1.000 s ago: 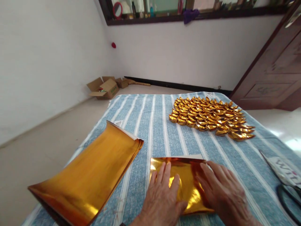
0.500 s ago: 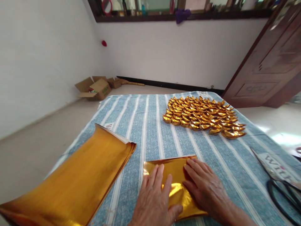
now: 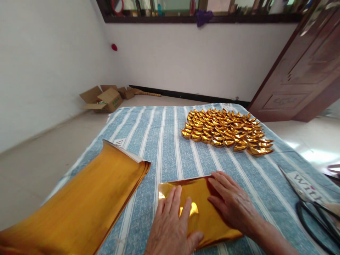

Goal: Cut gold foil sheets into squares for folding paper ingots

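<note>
A folded sheet of gold foil paper (image 3: 200,198) lies on the blue striped cloth (image 3: 170,141) near the front edge. My left hand (image 3: 171,226) rests flat on its left half, fingers spread. My right hand (image 3: 231,203) lies flat on its right half, fingers stretched toward the upper right corner. Both hands press the sheet down and neither grips it. A thick stack of gold foil sheets (image 3: 87,202) lies to the left, its far end curling up.
Several folded gold paper ingots (image 3: 225,131) lie in rows at the far right of the cloth. Black-handled scissors (image 3: 313,212) lie at the right edge. Open cardboard boxes (image 3: 102,99) sit on the floor by the wall. A brown door (image 3: 305,78) stands at the right.
The white strip along the sheet's far edge is gone from sight. My right hand has slid left along the top edge. The view has shifted slightly.
</note>
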The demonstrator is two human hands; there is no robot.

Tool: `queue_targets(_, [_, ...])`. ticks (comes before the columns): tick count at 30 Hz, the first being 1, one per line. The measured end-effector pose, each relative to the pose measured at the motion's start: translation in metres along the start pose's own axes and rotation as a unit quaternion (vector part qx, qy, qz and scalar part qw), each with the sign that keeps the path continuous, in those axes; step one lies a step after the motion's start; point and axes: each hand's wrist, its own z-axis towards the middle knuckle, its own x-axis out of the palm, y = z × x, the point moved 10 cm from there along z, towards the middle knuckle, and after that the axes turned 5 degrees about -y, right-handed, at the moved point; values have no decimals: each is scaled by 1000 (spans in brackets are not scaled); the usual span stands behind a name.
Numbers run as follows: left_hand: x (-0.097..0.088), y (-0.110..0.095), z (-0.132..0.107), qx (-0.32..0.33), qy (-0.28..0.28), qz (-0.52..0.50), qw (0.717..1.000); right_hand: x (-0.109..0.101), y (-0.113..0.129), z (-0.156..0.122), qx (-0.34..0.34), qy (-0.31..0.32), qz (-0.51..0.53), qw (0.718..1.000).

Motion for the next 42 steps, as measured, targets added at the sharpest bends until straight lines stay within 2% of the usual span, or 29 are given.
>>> queue_targets(7, [0,-3,-2,3,-10,26,1000,3,-16,-1,31,13,48,998])
queue_targets(14, [4,2,-3,0,-8,11,1000,-2,-25,11,49,15,94,994])
queue_targets(17, [4,2,-1,-15,20,-6,1000,-1,-22,12,40,15,91,995])
queue_targets(20, [4,0,0,-30,72,-30,997,-2,-19,11,23,7,82,996])
queue_targets(24, [2,0,1,-48,114,-59,991,1,-16,13,10,34,66,997])
queue_targets(28, [0,1,1,-45,79,-61,994,2,-15,20,3,42,40,998])
queue_targets(35, [-4,-1,-3,7,-2,-21,1000,1,-21,22,31,24,34,999])
queue_targets(42, [-2,3,-4,13,-19,1,1000,2,-27,26,42,22,34,998])
